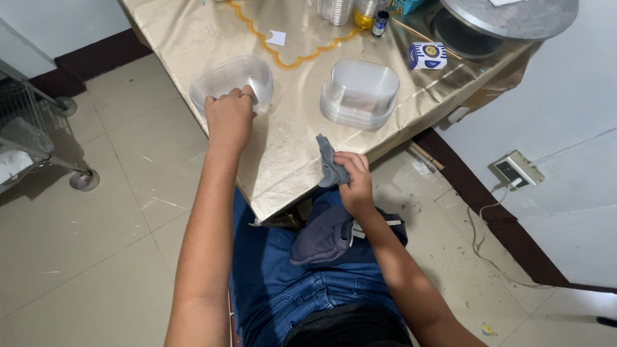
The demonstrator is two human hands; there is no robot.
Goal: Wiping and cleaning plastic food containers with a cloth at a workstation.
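a seated person in blue jeans is reaching the left hand (229, 119) up the middle of the frame, arm stretched nearly straight from the lower edge, wrist level and knuckles facing the camera. its fingers (247, 96) are curling closed over the near rim of a stack of clear plastic containers (231, 77), which is sitting upside down on the gold-coloured table (283, 154) in the upper centre-left of the frame. the right hand (353, 180) is hovering lower, just right of centre, at the near edge of the table, forearm bent in from the lower right. its fingers are pinching shut on a small grey cloth (329, 164), which is hanging crumpled to the left of the hand, over the table's edge. a second stack of clear containers (360, 93) is resting upside down on the table, above the right hand and well apart from the first stack. a small blue and white box (427, 56) is lying near the table's upper right corner, beside a round grey lid (514, 16). a folded dark blue cloth (328, 234) is lying across the person's lap, below the right hand. a white wall socket (517, 168) with a trailing cord is showing at the right of the frame.
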